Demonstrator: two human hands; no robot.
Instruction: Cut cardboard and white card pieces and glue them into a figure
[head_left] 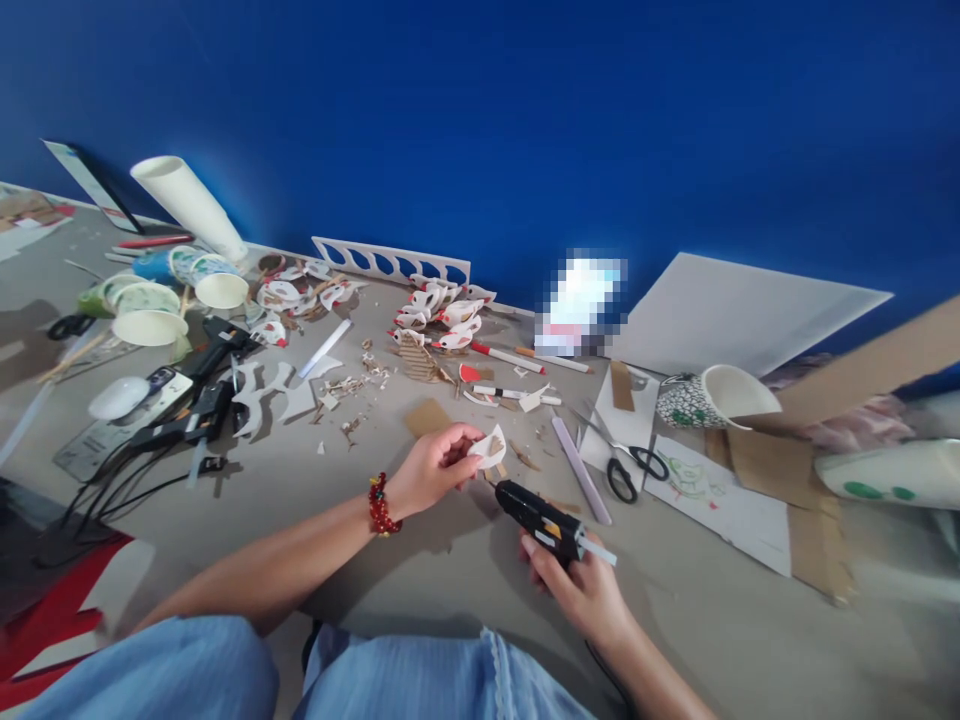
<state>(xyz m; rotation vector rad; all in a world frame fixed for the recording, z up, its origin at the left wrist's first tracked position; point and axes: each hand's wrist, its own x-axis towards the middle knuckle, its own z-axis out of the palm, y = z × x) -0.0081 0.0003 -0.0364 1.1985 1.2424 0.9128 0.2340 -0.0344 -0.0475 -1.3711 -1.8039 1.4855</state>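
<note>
Pinched between the fingers of my left hand (442,465) is a small white paper piece (491,448), with a bit of brown on it. A beaded red bracelet is on that wrist. My right hand (574,580) is wrapped round the grip of a black glue gun (544,520), and a pale glue stick juts from its rear. The gun's nozzle points toward the white piece, just below it; whether they touch I cannot tell. Beyond my hands stand several white paper birds with red beaks (457,315).
Scissors (626,465) and a lilac strip (581,470) lie at the right, near a patterned cup (712,398). Paper cups (150,313), a power strip (124,425) and other black glue guns (210,410) are at the left. Scraps and markers (517,395) lie ahead.
</note>
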